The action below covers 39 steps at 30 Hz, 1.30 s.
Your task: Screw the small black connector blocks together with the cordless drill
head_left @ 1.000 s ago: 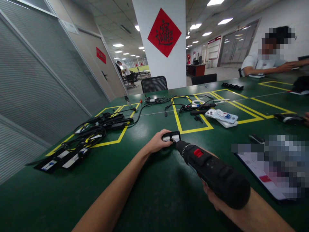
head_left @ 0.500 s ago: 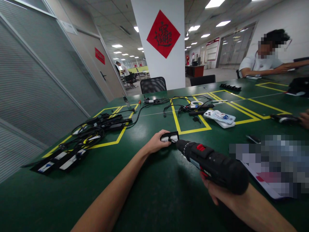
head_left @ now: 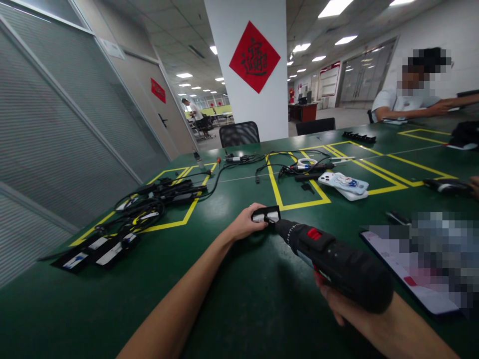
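Little has moved since half a second ago: the back end of the power drill [head_left: 337, 259] sits a shade lower and farther right, while both hands keep their hold. Closest to the wearer, the right hand [head_left: 339, 301] is wrapped round the drill's grip, partly hidden beneath its body. Past the nose, the left hand [head_left: 247, 223] pinches a small black casing [head_left: 267, 215] with pale surfaces showing; I can't make out whether it rests on the green table [head_left: 239, 304]. The drill points at the casing's right end, and I can't tell if the bit is seated. Over to the right lies a pale panel [head_left: 402, 267], partly blurred; on the left, black cables [head_left: 174, 192] lie tangled. Farther along, a phone [head_left: 346, 183] overlaps a white item. Beyond, someone in a white top [head_left: 407, 103] sits at the table, and a red diamond sign [head_left: 255, 57] hangs on a white pillar [head_left: 258, 117]
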Motion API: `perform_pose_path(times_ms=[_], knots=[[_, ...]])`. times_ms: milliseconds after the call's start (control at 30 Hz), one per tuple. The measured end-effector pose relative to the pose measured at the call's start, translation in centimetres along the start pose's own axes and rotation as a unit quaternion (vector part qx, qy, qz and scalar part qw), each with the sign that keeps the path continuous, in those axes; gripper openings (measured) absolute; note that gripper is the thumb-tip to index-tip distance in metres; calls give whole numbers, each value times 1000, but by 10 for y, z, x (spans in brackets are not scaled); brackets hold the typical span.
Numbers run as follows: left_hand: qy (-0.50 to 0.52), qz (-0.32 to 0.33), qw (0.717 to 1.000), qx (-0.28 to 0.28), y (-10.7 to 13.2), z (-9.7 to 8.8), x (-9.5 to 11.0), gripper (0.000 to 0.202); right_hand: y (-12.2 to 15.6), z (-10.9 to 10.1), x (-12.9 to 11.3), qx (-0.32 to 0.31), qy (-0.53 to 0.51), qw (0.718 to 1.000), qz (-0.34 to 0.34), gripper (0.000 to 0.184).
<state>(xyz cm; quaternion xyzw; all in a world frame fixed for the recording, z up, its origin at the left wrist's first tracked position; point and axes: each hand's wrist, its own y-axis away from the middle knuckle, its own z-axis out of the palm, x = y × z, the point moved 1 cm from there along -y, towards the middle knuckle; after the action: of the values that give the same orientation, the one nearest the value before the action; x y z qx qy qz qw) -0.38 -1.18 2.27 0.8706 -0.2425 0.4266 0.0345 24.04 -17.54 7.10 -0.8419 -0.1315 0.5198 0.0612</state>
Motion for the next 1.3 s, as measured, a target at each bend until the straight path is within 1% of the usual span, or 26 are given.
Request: perform_pose_path(times_ms=[67, 167, 300, 333, 400, 500, 633, 733, 933, 1167, 1300], knots=[[5, -3, 1000, -2, 0, 0, -1, 46, 4, -1, 6, -29, -16, 998, 49, 32], [9, -5, 1000, -4, 0, 1, -1, 46, 8, 5, 11, -61, -39, 989, 127, 33], [18, 0, 1000, -5, 0, 1, -2, 45, 5, 12, 7, -69, -38, 982, 171, 36], [23, 0, 1000, -7, 0, 1, -2, 46, 5, 11, 5, -77, -34, 980, 180, 35], [30, -2, 999, -11, 0, 1, -3, 47, 5, 5, 0, -100, -26, 974, 199, 27], [30, -4, 999, -13, 0, 1, -3, 47, 10, -9, -5, -119, -25, 972, 199, 14], [21, -2, 1000, -10, 1, 0, -3, 46, 14, -18, -6, -130, -19, 971, 202, 16], [13, -2, 1000, -6, 1, 0, -3, 47, 14, -19, -7, -132, -19, 969, 207, 12], [16, -11, 1000, -8, 0, 0, -4, 47, 13, -19, -8, -135, -28, 967, 214, 11], [34, -7, 999, -13, 0, 1, -4, 48, 12, -16, -6, -146, -61, 965, 208, 19], [33, -7, 999, -13, 0, 1, -4, 47, 11, -15, -3, -151, -69, 964, 206, 18]])
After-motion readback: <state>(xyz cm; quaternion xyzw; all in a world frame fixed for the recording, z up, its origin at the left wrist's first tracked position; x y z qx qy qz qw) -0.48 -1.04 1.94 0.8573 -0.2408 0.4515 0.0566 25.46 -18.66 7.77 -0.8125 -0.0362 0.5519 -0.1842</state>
